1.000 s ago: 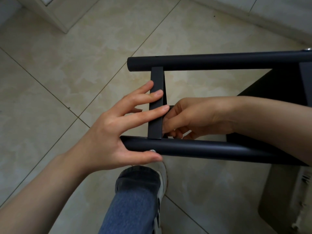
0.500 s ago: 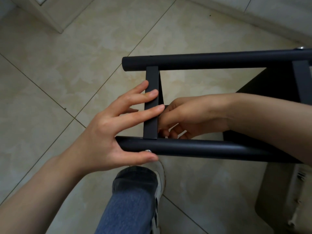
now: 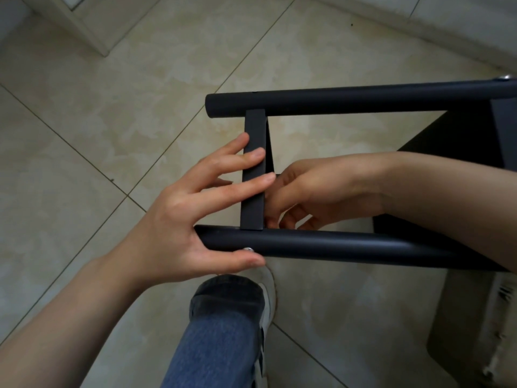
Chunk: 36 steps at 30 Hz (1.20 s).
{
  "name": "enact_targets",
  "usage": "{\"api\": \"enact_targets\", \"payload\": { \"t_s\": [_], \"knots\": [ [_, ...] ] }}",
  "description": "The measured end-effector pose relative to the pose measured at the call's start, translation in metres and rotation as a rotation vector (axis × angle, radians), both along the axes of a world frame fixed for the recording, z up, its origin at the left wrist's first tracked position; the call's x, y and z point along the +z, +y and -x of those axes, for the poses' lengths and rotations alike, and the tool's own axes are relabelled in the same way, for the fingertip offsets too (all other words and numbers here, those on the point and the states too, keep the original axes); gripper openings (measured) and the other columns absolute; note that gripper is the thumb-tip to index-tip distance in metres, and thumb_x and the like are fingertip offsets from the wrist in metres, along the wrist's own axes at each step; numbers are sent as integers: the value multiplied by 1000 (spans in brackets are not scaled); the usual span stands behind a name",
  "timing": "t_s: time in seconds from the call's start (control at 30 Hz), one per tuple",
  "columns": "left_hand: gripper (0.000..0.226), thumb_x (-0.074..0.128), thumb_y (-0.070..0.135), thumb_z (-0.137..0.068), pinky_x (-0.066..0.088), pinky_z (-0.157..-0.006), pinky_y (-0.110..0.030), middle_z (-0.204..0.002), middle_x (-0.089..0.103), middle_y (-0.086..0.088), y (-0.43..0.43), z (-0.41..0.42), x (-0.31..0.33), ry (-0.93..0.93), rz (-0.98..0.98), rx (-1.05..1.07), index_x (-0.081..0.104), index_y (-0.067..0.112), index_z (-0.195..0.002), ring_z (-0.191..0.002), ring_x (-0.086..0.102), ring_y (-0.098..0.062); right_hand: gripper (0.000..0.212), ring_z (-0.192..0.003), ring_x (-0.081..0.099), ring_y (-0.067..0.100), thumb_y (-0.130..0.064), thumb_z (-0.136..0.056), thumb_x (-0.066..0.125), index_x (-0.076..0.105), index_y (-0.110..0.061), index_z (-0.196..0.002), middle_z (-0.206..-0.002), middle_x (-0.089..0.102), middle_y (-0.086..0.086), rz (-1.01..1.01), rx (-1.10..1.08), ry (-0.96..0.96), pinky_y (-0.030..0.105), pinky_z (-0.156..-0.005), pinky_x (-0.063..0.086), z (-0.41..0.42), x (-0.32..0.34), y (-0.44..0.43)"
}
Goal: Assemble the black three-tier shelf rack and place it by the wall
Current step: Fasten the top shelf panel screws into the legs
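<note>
- Beige tiled floor (image 3: pixel 112 135) fills the view. A pale wall (image 3: pixel 447 15) runs along 1 o'clock and a door frame (image 3: pixel 84 29) sits at 11 o'clock.
- Black rack (image 3: pixel 461 141): lies on its side toward 3 o'clock, well apart from the wall, evidently tipped over so its end joints can be reached.
- Upper tube (image 3: pixel 363 98) and lower tube (image 3: pixel 349 247): round legs running 9-to-3 across the centre, parallel.
- Crossbar (image 3: pixel 255 124): flat strip bridging the two tubes near their 9 o'clock ends.
- Screw head (image 3: pixel 247 249): silver, on the lower tube just below the crossbar's foot; probably the fastener being seated.
- Left hand (image 3: pixel 179 219): released, not clenched. The straight fingers are spread flat over the crossbar and the thumb lies under the lower tube beside the screw, apparently bracing the joint.
- Right hand (image 3: pixel 321 191): reaches in from 3 o'clock between the tubes, fingers curled behind the crossbar. Whether it pinches a nut or nothing is hidden and cannot be told.
- Shoe (image 3: pixel 268 292) and jeans leg (image 3: pixel 218 345): at 6 o'clock, the toe just under the lower tube, perhaps steadying the frame.
- Status, judged: assembly is unfinished and the rack has not yet been placed by the wall.
</note>
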<state>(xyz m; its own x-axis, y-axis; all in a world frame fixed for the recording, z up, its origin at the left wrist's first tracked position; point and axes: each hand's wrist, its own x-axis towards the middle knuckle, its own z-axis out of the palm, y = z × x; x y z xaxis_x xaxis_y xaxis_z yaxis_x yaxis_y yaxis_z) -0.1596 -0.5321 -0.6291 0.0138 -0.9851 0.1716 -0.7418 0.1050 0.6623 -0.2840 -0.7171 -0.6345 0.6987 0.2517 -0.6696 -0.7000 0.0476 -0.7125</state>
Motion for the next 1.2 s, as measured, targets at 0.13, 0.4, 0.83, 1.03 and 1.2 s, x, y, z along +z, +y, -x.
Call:
{"api": "enact_targets", "payload": {
  "t_s": [0.13,0.4,0.83,1.03,1.2],
  "knots": [
    [73,77,47,-80,48,-107,-36,-152,43,-8,1,0,0,-2,-3,4,51,13,-139,-152,29,-29,29,-71,59,13,-33,-97,57,74,-19,-79,-75,68,0,99,22,6,29,-75,49,1,-1,3],
    [73,76,46,-80,46,-107,-32,-152,42,-7,0,0,0,0,-1,2,50,12,-139,-152,28,-29,17,-75,59,16,-20,-94,60,74,-15,-85,-81,69,2,43,11,-36,32,-78,49,2,-1,3],
    [73,77,45,-80,44,-109,-29,-152,42,-7,0,1,1,-1,-5,8,50,13,-139,-152,28,-28,20,-70,57,14,-13,-90,60,75,-17,-77,-76,68,3,-11,-14,-45,34,-78,46,0,0,3],
    [73,76,46,-80,45,-109,-30,-152,42,-8,-1,1,1,7,-5,7,50,12,-139,-153,28,-28,33,-57,53,9,-26,-94,59,74,-19,-65,-58,60,-3,143,-20,-19,24,-65,45,-1,0,5],
    [73,76,45,-80,46,-108,-30,-151,42,-8,0,1,1,14,-3,6,50,12,-138,-152,28,-28,19,-69,54,15,-17,-92,60,73,-17,-78,-74,65,1,6,-30,-18,32,-76,45,-1,1,4]
  ]
}}
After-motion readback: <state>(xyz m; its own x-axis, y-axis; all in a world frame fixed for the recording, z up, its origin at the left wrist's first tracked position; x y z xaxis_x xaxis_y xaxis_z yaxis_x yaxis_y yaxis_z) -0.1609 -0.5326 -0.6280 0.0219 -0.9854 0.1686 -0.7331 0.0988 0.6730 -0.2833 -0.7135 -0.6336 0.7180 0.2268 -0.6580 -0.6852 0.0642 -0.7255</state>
